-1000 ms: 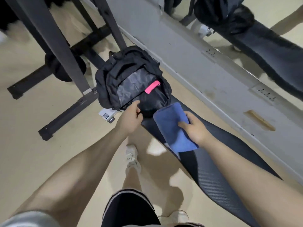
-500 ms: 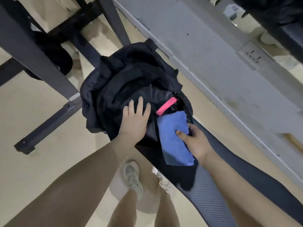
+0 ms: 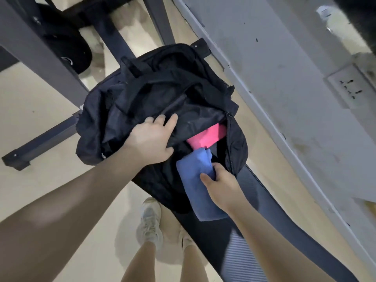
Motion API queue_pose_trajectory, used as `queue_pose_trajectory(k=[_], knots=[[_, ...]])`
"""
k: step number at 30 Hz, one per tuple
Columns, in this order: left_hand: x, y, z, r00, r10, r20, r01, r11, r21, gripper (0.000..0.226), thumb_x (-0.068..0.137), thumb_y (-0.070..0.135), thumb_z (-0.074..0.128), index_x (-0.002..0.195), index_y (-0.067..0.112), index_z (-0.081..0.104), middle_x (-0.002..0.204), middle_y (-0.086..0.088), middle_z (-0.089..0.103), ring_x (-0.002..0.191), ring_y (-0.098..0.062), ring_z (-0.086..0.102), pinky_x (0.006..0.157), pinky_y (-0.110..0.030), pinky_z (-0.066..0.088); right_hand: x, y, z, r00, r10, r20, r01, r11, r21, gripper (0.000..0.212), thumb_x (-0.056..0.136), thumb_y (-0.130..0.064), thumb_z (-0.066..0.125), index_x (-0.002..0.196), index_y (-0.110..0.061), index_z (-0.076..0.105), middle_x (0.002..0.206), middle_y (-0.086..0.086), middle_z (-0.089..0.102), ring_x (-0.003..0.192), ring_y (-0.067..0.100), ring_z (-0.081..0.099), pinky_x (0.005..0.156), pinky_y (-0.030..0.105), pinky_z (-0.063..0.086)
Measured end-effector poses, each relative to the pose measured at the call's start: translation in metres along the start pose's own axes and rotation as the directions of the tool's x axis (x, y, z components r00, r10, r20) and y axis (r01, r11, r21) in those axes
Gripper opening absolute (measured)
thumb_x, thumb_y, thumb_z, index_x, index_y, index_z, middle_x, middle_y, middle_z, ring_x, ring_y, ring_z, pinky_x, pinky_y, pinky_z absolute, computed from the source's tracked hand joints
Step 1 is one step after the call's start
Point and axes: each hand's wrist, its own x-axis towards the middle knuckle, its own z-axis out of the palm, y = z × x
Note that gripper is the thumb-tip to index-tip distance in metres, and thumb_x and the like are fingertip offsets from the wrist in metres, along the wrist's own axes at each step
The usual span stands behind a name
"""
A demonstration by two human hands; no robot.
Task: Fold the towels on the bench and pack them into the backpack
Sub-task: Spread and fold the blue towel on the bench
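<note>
Head view: blue towel point(image 3: 195, 180) lengthwise toward backpack point(image 3: 142, 82)

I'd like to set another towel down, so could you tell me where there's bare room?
Bare bench padding lies right of the blue towel, toward the wall. It's crowded at the backpack mouth: left hand, pink towel, right hand.

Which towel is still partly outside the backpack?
The blue towel: the right hand grips it, only its front end at the backpack opening. The pink towel already lies inside, untouched.
</note>
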Motion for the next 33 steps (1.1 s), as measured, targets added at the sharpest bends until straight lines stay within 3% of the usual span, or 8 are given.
queue_pose_trajectory(k=[7, 12, 14, 17, 20, 23, 28, 33], knots=[[-0.006, -0.011, -0.040, 0.994, 0.003, -0.113, -0.012, 0.996, -0.085, 0.065, 0.081, 0.038, 0.052, 0.138, 0.020, 0.027, 0.114, -0.004, 0.056, 0.101, -0.026, 0.054, 0.075, -0.035, 0.045, 0.036, -0.051, 0.007, 0.995, -0.053, 0.083, 0.037, 0.981, 0.189, 0.023, 0.093, -0.018, 0.047, 0.112, -0.007, 0.056, 0.100, 0.003, 0.060, 0.094, 0.020, 0.055, 0.077, 0.027, 0.041], [-0.011, -0.014, -0.019, 0.987, -0.024, -0.159, 0.009, 0.995, -0.098, 0.068, 0.078, 0.038, 0.058, 0.138, 0.020, 0.031, 0.121, -0.002, 0.056, 0.105, -0.028, 0.054, 0.073, -0.035, 0.047, 0.046, -0.041, 0.031, 0.917, -0.311, -0.249, 0.227, 0.922, -0.313, 0.057, 0.089, -0.024, 0.056, 0.138, -0.003, 0.034, 0.137, 0.015, 0.045, 0.128, 0.030, 0.041, 0.105, 0.039, 0.038], [-0.014, -0.008, 0.001, 0.979, 0.056, -0.194, -0.065, 0.997, -0.043, 0.072, 0.066, 0.032, 0.073, 0.131, 0.013, 0.048, 0.115, -0.007, 0.063, 0.095, -0.032, 0.061, 0.062, -0.034, 0.052, 0.029, -0.018, 0.041, 0.843, -0.493, -0.216, 0.343, 0.801, -0.491, 0.053, 0.083, -0.020, 0.060, 0.131, -0.003, 0.045, 0.133, 0.016, 0.052, 0.122, 0.031, 0.051, 0.097, 0.042, 0.048], [-0.016, 0.000, 0.026, 0.968, 0.071, -0.240, -0.070, 0.997, 0.010, 0.080, 0.038, 0.027, 0.088, 0.112, 0.007, 0.065, 0.103, -0.013, 0.070, 0.078, -0.031, 0.068, 0.042, -0.030, 0.050, 0.007, 0.019, 0.054, 0.876, -0.482, -0.005, 0.372, 0.682, -0.630, 0.052, 0.081, -0.031, 0.039, 0.127, -0.011, 0.050, 0.133, 0.007, 0.055, 0.117, 0.024, 0.058, 0.088, 0.038, 0.054], [-0.016, 0.000, 0.035, 0.959, 0.068, -0.277, -0.086, 0.995, -0.056, 0.082, 0.036, 0.025, 0.087, 0.114, 0.010, 0.064, 0.107, -0.009, 0.070, 0.082, -0.028, 0.068, 0.040, -0.030, 0.050, 0.014, 0.035, 0.055, 0.918, -0.368, 0.144, 0.363, 0.640, -0.677, 0.063, 0.086, -0.038, 0.025, 0.143, -0.011, 0.032, 0.153, 0.005, 0.023, 0.138, 0.022, 0.034, 0.107, 0.039, 0.039], [-0.018, -0.004, 0.042, 0.921, 0.082, -0.382, -0.118, 0.990, -0.074, 0.084, 0.045, 0.025, 0.083, 0.122, 0.020, 0.050, 0.111, -0.005, 0.068, 0.083, -0.026, 0.067, 0.041, -0.026, 0.048, 0.039, 0.041, 0.050, 0.888, -0.374, 0.268, 0.450, 0.582, -0.677, 0.064, 0.098, -0.038, 0.023, 0.146, -0.017, -0.013, 0.143, -0.007, -0.030, 0.145, 0.015, -0.012, 0.117, 0.032, -0.004], [-0.023, -0.006, 0.038, 0.853, 0.075, -0.516, -0.150, 0.983, -0.104, 0.059, 0.068, 0.025, 0.053, 0.127, 0.028, 0.044, 0.113, 0.001, 0.067, 0.085, -0.019, 0.066, 0.047, -0.022, 0.048, 0.067, 0.018, 0.053, 0.857, -0.463, 0.224, 0.457, 0.486, -0.745, 0.063, 0.100, -0.037, 0.023, 0.146, -0.016, -0.014, 0.156, -0.002, -0.017, 0.144, 0.015, -0.013, 0.111, 0.028, -0.017], [-0.030, -0.011, 0.045, 0.877, 0.052, -0.477, -0.103, 0.991, -0.080, 0.066, 0.063, 0.022, 0.069, 0.126, 0.024, 0.051, 0.116, -0.002, 0.064, 0.092, -0.023, 0.064, 0.044, -0.023, 0.045, 0.070, 0.014, 0.044, 0.848, -0.478, 0.231, 0.491, 0.542, -0.682, 0.068, 0.096, -0.044, 0.029, 0.148, -0.015, -0.002, 0.158, 0.000, -0.003, 0.145, 0.014, -0.006, 0.110, 0.024, -0.015]])
